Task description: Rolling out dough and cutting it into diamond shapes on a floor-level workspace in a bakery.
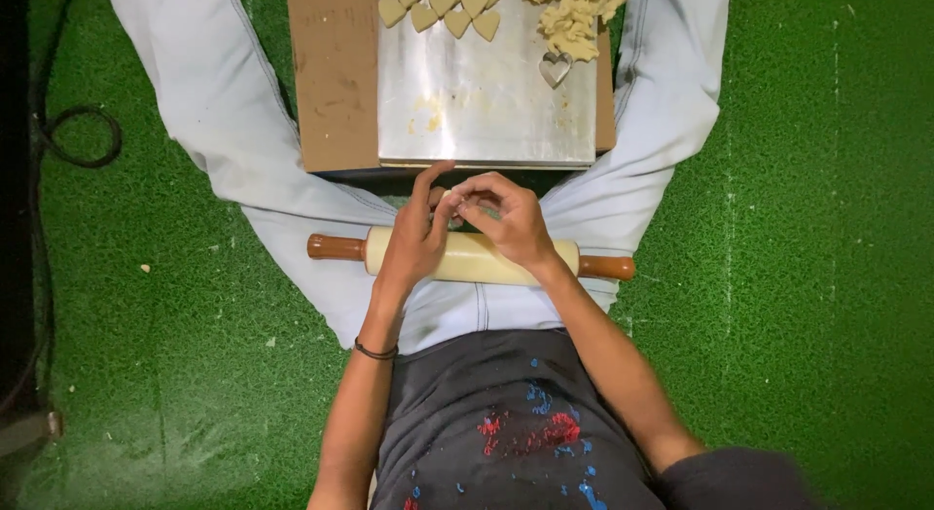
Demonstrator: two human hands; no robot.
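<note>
Both hands, left (pixel 416 239) and right (pixel 506 223), meet fingertips together above a rolling pin (pixel 467 257) lying across the lap; whether they pinch anything is unclear. Tray (pixel 486 111) with dough hearts (pixel 443 6) at 12 o'clock.

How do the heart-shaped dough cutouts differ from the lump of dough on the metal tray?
The heart-shaped dough cutouts are flat, neat and lie side by side at the tray's far left; the lump of dough is ragged, piled and sits far right, beside a heart-shaped cutter. Both are the same pale yellow.
</note>
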